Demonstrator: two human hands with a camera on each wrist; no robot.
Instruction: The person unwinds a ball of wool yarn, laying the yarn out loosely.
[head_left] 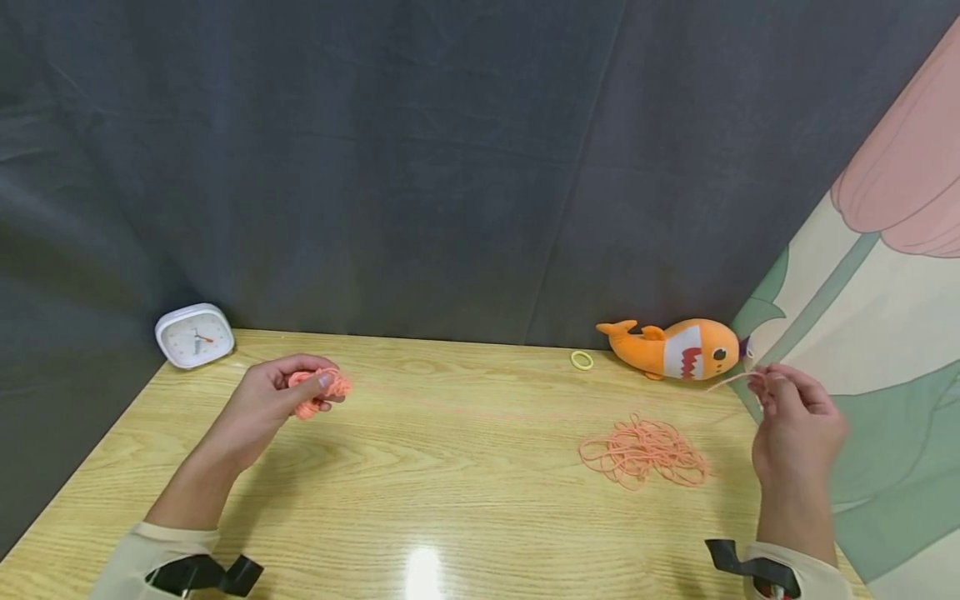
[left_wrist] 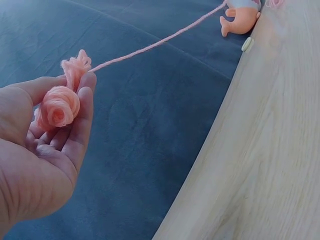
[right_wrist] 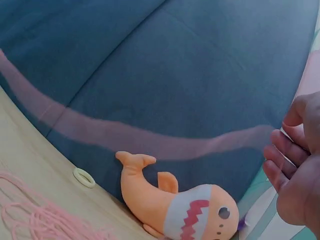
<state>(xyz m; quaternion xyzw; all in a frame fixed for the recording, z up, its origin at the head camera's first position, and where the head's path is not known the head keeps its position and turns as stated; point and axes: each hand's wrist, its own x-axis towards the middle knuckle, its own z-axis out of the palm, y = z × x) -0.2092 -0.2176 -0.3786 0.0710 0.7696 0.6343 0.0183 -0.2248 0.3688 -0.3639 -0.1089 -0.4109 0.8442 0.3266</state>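
My left hand (head_left: pixel 262 400) holds a small wound ball of coral yarn (left_wrist: pixel 59 106) between thumb and fingers, raised above the table's left side. From its top a yarn strand (left_wrist: pixel 160 42) runs off toward the right. At the far right, my right hand (head_left: pixel 801 425) pinches the yarn with thumb and forefinger. Between the hands the strand shows only faintly in the head view and as a wide blurred band in the right wrist view. A loose tangled pile of the same yarn (head_left: pixel 645 452) lies on the table, left of my right hand.
An orange toy shark (head_left: pixel 682 350) lies at the table's back right, with a yellow ring (head_left: pixel 582 360) beside its tail. A white clock (head_left: pixel 195 336) stands in the back left corner. Dark cloth (head_left: pixel 390 167) hangs behind the wooden table (head_left: pixel 450 500); a flower-patterned cloth (head_left: pixel 900 467) is at right.
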